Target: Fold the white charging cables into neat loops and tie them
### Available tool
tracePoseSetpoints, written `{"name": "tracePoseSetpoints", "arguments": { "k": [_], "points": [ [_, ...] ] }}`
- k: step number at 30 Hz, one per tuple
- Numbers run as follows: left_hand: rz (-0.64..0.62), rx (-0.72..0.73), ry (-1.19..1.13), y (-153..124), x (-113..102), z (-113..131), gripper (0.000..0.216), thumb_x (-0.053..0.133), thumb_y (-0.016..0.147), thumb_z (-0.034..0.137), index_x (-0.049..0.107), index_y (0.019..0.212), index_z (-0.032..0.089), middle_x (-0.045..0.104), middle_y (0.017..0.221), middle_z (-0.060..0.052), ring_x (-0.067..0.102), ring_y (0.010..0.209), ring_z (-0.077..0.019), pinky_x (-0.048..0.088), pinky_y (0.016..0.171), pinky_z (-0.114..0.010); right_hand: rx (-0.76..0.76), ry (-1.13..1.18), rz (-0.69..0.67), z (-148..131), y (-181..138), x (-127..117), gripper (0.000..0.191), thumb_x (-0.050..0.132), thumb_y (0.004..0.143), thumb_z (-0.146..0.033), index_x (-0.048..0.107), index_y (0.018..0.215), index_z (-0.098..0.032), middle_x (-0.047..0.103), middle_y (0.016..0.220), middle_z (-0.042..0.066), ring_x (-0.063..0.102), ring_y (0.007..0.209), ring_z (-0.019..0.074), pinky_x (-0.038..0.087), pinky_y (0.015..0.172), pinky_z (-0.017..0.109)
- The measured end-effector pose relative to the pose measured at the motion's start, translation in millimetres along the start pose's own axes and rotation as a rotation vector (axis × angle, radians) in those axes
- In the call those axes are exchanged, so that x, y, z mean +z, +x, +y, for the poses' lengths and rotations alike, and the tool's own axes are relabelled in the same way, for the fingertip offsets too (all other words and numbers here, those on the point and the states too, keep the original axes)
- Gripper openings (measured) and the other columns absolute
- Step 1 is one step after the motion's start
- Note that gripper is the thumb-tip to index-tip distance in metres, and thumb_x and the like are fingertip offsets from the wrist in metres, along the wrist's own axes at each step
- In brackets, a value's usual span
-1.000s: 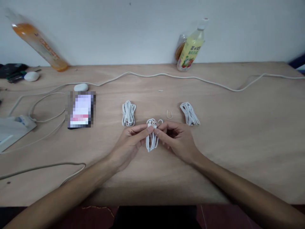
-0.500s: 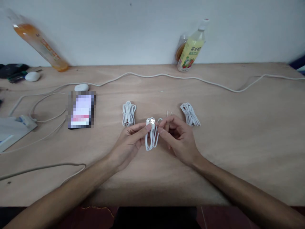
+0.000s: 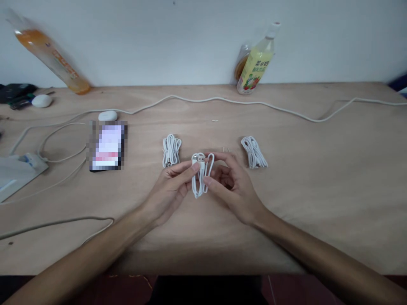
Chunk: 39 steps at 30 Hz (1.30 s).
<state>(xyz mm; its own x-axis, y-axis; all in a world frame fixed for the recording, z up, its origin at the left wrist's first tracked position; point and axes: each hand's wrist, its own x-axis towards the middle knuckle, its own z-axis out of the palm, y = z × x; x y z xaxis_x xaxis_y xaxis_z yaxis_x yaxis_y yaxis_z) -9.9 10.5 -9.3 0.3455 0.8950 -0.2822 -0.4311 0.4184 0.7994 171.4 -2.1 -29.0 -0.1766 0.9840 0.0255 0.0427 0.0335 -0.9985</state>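
away from the tabletop [image 3: 318, 169] edges, the left hand [image 3: 168, 186] is pinching a coiled cable [image 3: 201, 173], the right hand [image 3: 240, 190] is touching it, grip unclear; slackening that pinch could be freeing loops.

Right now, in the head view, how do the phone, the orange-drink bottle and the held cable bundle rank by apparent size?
Largest to smallest:
1. orange-drink bottle
2. phone
3. held cable bundle, partly covered

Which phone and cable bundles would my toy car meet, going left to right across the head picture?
Smartphone, first coiled white cable bundle, held white USB cable bundle, second coiled white cable bundle.
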Motion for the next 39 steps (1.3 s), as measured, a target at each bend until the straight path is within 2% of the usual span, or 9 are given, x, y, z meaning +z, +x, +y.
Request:
{"name": "tracePoseSetpoints", "arguments": {
  "k": [5, 10, 14, 17, 22, 28, 32, 36, 39],
  "points": [
    [0.013, 0.015, 0.035, -2.1, 2.8, 0.8, 0.026, 0.095, 0.085, 0.040, 0.092, 0.105, 0.023, 0.086, 0.102, -0.009, 0.073, 0.092, -0.0189, 0.056, 0.086, -0.030, 0.051, 0.068, 0.065, -4.7, 0.5, 7.3, 0.059, 0.089, 0.085, -0.043, 0.056, 0.133, -0.030, 0.070, 0.121, 0.005, 0.064, 0.075, 0.0151, 0.050, 0.061, 0.030],
    [0.012, 0.007, 0.040, -1.8, 1.9, -0.7, 0.026, 0.094, 0.087, 0.040, 0.092, 0.106, 0.023, 0.085, 0.104, -0.010, 0.073, 0.095, -0.0211, 0.056, 0.085, -0.032, 0.054, 0.097, 0.049, -0.9, 3.3, 7.2, 0.038, 0.085, 0.085, -0.034, 0.054, 0.105, -0.028, 0.067, 0.093, -0.003, 0.064, 0.073, 0.0153, 0.051, 0.061, 0.029],
    [0.009, 0.004, 0.008, -1.7, 1.8, -2.3, 0.028, 0.092, 0.089, 0.040, 0.091, 0.112, 0.023, 0.086, 0.109, -0.010, 0.075, 0.097, -0.0219, 0.058, 0.086, -0.033, 0.054, 0.067, -0.018, 0.1, 4.9, 3.0, 0.020, 0.076, 0.092, -0.032, 0.060, 0.101, -0.026, 0.066, 0.089, -0.001, 0.065, 0.078, 0.0171, 0.054, 0.065, 0.030],
    [0.033, 0.003, -0.029, -2.1, 2.5, -2.9, 0.029, 0.091, 0.091, 0.038, 0.090, 0.116, 0.023, 0.086, 0.108, -0.009, 0.076, 0.094, -0.0211, 0.060, 0.086, -0.033, 0.055, 0.078, -0.015, -0.3, 6.1, 1.9, 0.014, 0.073, 0.094, -0.032, 0.060, 0.098, -0.025, 0.064, 0.085, -0.002, 0.062, 0.073, 0.0155, 0.052, 0.060, 0.028],
    [0.064, 0.015, -0.071, -3.0, 4.5, -2.3, 0.030, 0.086, 0.096, 0.036, 0.087, 0.124, 0.023, 0.086, 0.110, -0.009, 0.079, 0.103, -0.0239, 0.063, 0.094, -0.037, 0.054, 0.164, 0.026, 1.3, 7.9, 2.5, 0.018, 0.074, 0.094, -0.035, 0.061, 0.099, -0.025, 0.062, 0.078, -0.004, 0.056, 0.059, 0.0117, 0.045, 0.046, 0.022],
    [0.040, -0.006, -0.105, -4.6, 4.6, -0.8, 0.034, 0.083, 0.099, 0.029, 0.082, 0.132, 0.023, 0.085, 0.119, -0.010, 0.079, 0.108, -0.0259, 0.063, 0.096, -0.040, 0.091, 0.143, 0.052, 3.2, 9.6, 0.0, 0.018, 0.074, 0.095, -0.036, 0.067, 0.106, -0.023, 0.065, 0.077, -0.003, 0.055, 0.052, 0.0099, 0.042, 0.041, 0.020],
    [0.047, -0.021, -0.067, -5.7, 3.2, -0.8, 0.051, 0.085, 0.094, 0.017, 0.075, 0.144, 0.026, 0.084, 0.124, -0.008, 0.078, 0.114, -0.0247, 0.060, 0.099, -0.037, 0.088, 0.126, 0.075, 2.8, 10.4, -1.2, 0.018, 0.071, 0.096, -0.036, 0.071, 0.109, -0.023, 0.070, 0.084, 0.000, 0.054, 0.052, 0.0091, 0.042, 0.040, 0.020],
    [0.072, -0.026, -0.056, -5.0, 2.1, -1.5, 0.076, 0.082, 0.094, 0.011, 0.057, 0.163, 0.029, 0.084, 0.122, -0.007, 0.079, 0.111, -0.0223, 0.058, 0.103, -0.038, 0.069, 0.102, 0.085, 2.6, 10.5, -0.4, 0.020, 0.070, 0.096, -0.036, 0.074, 0.110, -0.022, 0.069, 0.083, 0.000, 0.053, 0.053, 0.0095, 0.041, 0.041, 0.020],
    [0.036, -0.016, -0.032, -3.5, 1.1, -2.6, 0.062, 0.081, 0.095, 0.013, 0.066, 0.155, 0.023, 0.085, 0.120, -0.009, 0.079, 0.107, -0.0229, 0.058, 0.101, -0.037, 0.060, 0.074, 0.108, 4.4, 9.8, 0.2, 0.022, 0.069, 0.096, -0.034, 0.075, 0.112, -0.021, 0.067, 0.079, -0.001, 0.052, 0.053, 0.0099, 0.039, 0.041, 0.021]
  ]
}}
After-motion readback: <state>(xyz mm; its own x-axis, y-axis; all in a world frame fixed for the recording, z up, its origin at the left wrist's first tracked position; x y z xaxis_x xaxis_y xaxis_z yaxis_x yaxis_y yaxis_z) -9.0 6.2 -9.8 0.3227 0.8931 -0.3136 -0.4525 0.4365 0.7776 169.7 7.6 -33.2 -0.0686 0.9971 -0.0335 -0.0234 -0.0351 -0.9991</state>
